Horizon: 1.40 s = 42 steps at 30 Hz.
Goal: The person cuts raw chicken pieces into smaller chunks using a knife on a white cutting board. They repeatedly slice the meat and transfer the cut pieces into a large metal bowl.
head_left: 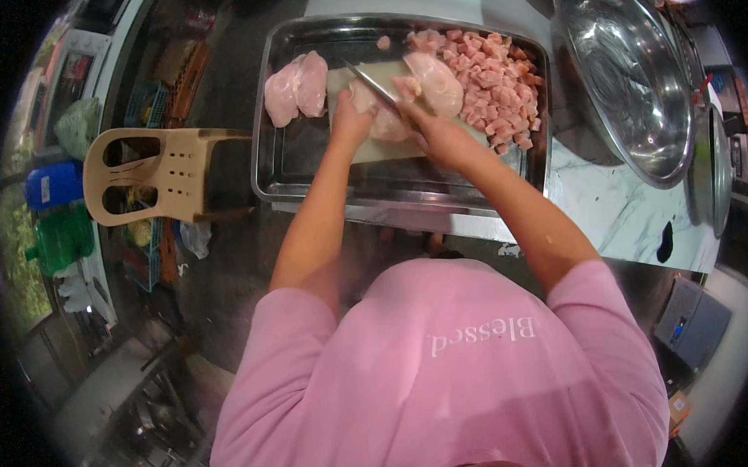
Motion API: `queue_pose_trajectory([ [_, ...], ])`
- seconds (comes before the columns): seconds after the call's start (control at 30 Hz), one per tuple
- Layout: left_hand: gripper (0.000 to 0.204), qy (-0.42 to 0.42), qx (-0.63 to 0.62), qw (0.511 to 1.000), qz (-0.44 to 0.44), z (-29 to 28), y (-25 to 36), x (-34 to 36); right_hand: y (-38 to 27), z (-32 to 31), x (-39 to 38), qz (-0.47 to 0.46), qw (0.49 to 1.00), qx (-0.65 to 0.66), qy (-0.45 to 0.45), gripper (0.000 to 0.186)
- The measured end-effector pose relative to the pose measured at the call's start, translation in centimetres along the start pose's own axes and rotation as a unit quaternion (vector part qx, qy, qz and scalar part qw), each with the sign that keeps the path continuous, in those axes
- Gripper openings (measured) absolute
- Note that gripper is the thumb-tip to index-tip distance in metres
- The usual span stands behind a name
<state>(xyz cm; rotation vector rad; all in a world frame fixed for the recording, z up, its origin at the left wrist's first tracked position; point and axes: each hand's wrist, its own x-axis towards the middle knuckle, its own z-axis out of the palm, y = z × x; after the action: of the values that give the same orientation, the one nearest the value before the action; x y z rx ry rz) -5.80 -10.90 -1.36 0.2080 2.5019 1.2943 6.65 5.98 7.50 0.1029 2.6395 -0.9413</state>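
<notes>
Presently, the right hand (438,138) is gripping the knife (372,84); the left hand (351,124) is steadying the chicken piece (390,127) lying on the pale board (378,153). For safe cutting, the left should be curling clear of the edge.

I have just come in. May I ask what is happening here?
A person's right hand holds a knife over raw meat on a cutting board, with the left hand at the meat. The board lies in a metal tray. Small meat cubes are heaped toward the tray's right end, and larger meat lies toward its left.
</notes>
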Motion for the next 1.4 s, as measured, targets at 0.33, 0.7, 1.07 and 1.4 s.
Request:
queue_pose_trajectory([
  [0.33,0.061,0.014,0.033,0.999,-0.013,-0.1,-0.6,-0.2,0.5,0.1,-2.4,0.008,0.999,0.039,-0.032,0.054],
  [0.7,0.058,0.027,0.037,0.998,-0.045,0.1,-0.4,-1.5,1.9,2.8,-5.4,0.039,0.999,0.011,-0.035,0.060],
  [1.07,0.052,0.174,-0.212,0.952,0.138,-7.3,4.3,-5.3,2.7,4.0,-5.7,0.069,0.998,-0.004,-0.005,0.061],
  [1.4,0.039,-0.052,-0.309,0.949,-0.037,-2.1,1.4,-4.0,2.3,-0.7,-6.7,-0.036,0.985,0.086,0.143,0.056],
])
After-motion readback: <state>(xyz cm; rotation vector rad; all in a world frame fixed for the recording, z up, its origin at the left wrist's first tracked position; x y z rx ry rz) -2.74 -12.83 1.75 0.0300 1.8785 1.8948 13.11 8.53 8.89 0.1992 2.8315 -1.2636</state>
